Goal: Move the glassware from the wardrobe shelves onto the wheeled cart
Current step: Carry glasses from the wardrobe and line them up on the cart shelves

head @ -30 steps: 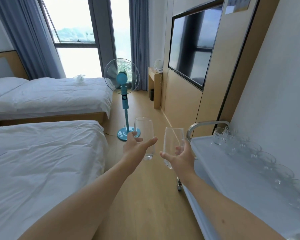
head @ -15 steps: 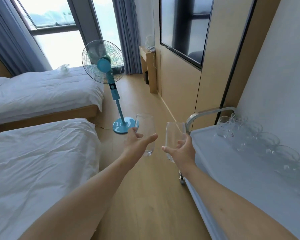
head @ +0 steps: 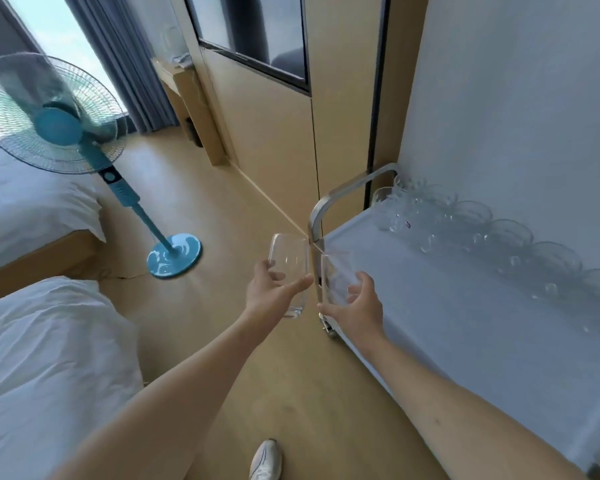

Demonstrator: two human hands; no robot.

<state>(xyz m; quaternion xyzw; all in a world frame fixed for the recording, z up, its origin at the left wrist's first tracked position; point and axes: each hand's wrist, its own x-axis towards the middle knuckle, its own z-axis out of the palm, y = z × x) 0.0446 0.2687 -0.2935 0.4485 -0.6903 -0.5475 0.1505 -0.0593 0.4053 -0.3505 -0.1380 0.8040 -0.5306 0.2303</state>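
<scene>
The left hand holds one tall clear glass; the right hand holds another clear glass, beside the white wheeled cart's surface. Set them down gently near the row of clear glasses, not bumping.

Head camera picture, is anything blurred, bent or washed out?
Head view: fan smeared by blur; window behind it blown out white; wide lens tilts the wall lines; clear glasses on the cart nearly vanish against the pale top.
</scene>
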